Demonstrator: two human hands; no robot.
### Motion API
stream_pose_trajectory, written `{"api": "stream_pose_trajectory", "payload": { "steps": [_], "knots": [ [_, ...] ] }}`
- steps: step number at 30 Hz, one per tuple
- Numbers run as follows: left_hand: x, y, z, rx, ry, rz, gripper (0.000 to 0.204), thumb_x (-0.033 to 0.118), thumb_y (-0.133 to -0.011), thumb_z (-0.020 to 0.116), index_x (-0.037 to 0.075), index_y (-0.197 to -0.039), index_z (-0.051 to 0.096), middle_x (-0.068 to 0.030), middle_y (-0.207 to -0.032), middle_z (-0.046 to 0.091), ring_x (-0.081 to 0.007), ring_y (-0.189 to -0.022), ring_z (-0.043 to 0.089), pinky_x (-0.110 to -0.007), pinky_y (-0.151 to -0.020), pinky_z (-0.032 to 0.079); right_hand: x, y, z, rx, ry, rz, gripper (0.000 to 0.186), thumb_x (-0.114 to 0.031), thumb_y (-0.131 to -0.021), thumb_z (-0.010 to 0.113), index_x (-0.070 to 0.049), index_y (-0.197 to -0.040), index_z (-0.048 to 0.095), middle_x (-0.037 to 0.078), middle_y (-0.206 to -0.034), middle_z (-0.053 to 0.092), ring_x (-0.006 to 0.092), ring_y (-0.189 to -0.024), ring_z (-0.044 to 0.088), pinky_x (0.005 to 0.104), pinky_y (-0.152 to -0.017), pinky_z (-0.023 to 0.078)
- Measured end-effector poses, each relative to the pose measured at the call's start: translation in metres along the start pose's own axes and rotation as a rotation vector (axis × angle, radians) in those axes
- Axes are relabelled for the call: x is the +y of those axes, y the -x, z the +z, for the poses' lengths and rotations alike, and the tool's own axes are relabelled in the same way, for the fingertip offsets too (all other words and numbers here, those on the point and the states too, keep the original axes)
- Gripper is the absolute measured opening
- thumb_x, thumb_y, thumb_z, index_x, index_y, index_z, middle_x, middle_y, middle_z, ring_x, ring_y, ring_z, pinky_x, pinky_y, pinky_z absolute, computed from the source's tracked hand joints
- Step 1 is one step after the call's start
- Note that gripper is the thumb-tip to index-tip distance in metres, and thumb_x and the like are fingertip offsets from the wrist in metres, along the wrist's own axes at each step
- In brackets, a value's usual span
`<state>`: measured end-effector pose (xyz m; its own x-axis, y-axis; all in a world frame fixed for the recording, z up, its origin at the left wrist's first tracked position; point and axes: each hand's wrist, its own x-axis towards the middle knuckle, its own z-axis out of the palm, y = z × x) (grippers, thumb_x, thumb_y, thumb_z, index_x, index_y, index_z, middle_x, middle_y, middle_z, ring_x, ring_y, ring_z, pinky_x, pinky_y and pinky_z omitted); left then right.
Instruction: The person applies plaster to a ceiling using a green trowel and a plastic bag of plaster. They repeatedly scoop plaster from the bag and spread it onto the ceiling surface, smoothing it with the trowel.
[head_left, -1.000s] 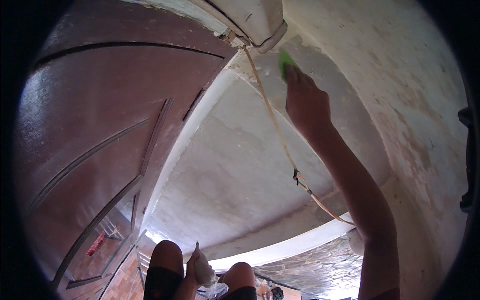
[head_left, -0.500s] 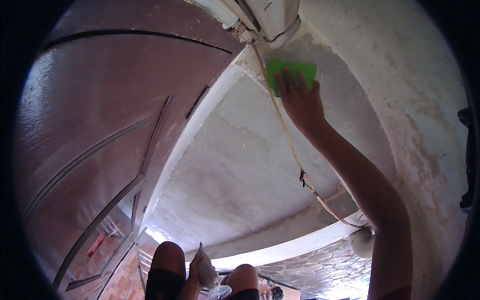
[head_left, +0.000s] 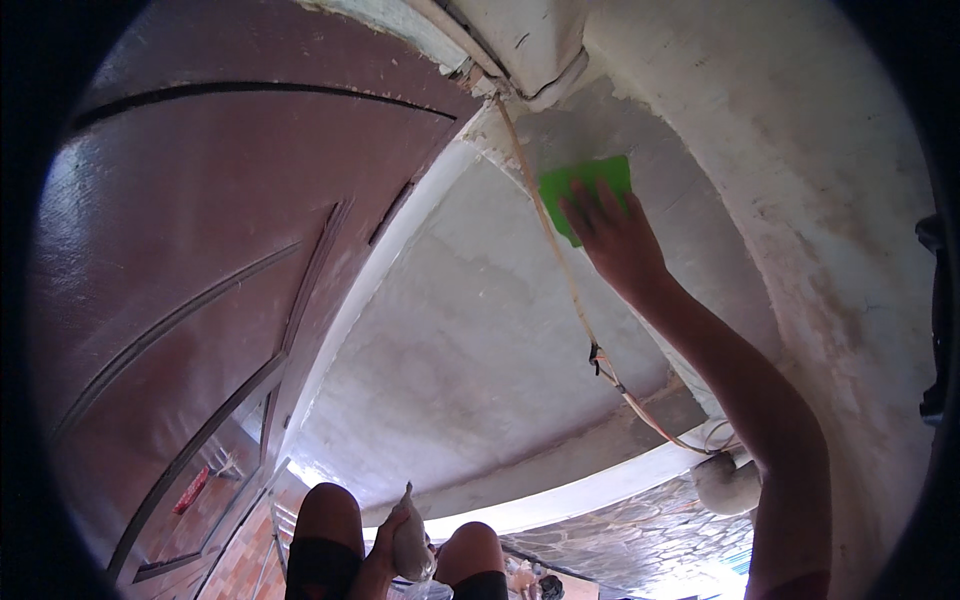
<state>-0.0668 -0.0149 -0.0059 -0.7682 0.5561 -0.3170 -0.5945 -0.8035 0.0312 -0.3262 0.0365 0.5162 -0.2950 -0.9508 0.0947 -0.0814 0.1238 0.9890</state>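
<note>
My right hand (head_left: 622,240) presses a green plastic spreader (head_left: 556,196) flat against the grey plastered surface (head_left: 450,300). Its fingers lie over the spreader's face, and the arm is raised high. Around the spreader the plaster looks darker toward the upper right corner. Low in the view, between my knees, my left hand (head_left: 383,548) is closed around a clear plastic bag (head_left: 411,545) of grey paste, its twisted tip pointing up. Part of the left hand is hidden behind the bag.
A thin tan cable (head_left: 577,295) hangs across the plaster close to the spreader, tied with a dark knot. It runs down to a round fixture (head_left: 727,484). A brown panelled door (head_left: 200,220) fills the left side. A rough pale wall (head_left: 850,200) stands at the right.
My right hand and the spreader have moved down the plaster, away from the top corner, and the spreader has tilted. My left hand still holds the bag; the view has shifted slightly.
</note>
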Motion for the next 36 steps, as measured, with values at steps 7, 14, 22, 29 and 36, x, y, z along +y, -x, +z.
{"api": "stream_pose_trajectory", "payload": {
  "steps": [7,14,22,29,36],
  "knots": [
    [0.024,0.015,0.067,-0.468,0.008,0.153,0.043,0.041,-0.090,0.059,0.008,-0.117,0.051,-0.0215,-0.087,0.064,-0.0372,-0.077,0.067,-0.058,-0.068,0.057,0.020,0.036,-0.040,-0.016,-0.143,0.104,0.050,-0.008,-0.081,0.060,-0.014,-0.130,0.056,0.005,-0.137,0.055,0.0241,-0.126,0.049,0.0459,-0.105,0.040],
    [0.102,-0.008,0.228,-0.477,-0.113,0.578,0.053,0.035,-0.090,0.064,0.010,-0.132,0.045,-0.0140,-0.123,0.059,-0.0269,-0.105,0.062,-0.041,-0.072,0.058,0.028,0.026,-0.067,0.022,-0.934,0.656,0.041,0.000,-0.086,0.055,-0.007,-0.126,0.057,0.015,-0.123,0.062,0.0277,-0.115,0.059,0.0374,-0.097,0.045],
    [0.181,-0.029,0.336,-0.542,-0.267,0.729,0.076,0.054,-0.085,0.057,0.017,-0.144,0.028,-0.0128,-0.146,0.041,-0.0331,-0.138,0.033,-0.059,-0.070,0.054,0.054,0.034,-0.097,-0.016,-1.926,1.152,0.036,-0.005,-0.085,0.057,0.002,-0.121,0.056,0.009,-0.103,0.062,0.0194,-0.089,0.060,0.0357,-0.084,0.048],
    [0.173,-0.032,0.383,-0.653,-0.055,0.589,0.049,0.043,-0.083,0.066,0.009,-0.118,0.057,-0.0050,-0.098,0.060,-0.0155,-0.090,0.059,-0.029,-0.070,0.051,0.049,0.020,-0.086,0.014,-1.552,0.996,0.037,-0.005,-0.088,0.054,-0.001,-0.124,0.055,0.013,-0.103,0.063,0.0212,-0.091,0.063,0.0366,-0.082,0.050],
    [0.171,-0.026,0.369,-0.922,-0.007,0.546,0.059,0.043,-0.087,0.058,0.011,-0.134,0.041,-0.0220,-0.141,0.039,-0.0392,-0.136,0.035,-0.053,-0.058,0.061,0.036,-0.022,-0.037,0.134,-0.341,0.359,0.042,-0.005,-0.085,0.057,-0.009,-0.127,0.057,0.013,-0.121,0.064,0.0281,-0.112,0.061,0.0454,-0.093,0.048]
  ]
}}
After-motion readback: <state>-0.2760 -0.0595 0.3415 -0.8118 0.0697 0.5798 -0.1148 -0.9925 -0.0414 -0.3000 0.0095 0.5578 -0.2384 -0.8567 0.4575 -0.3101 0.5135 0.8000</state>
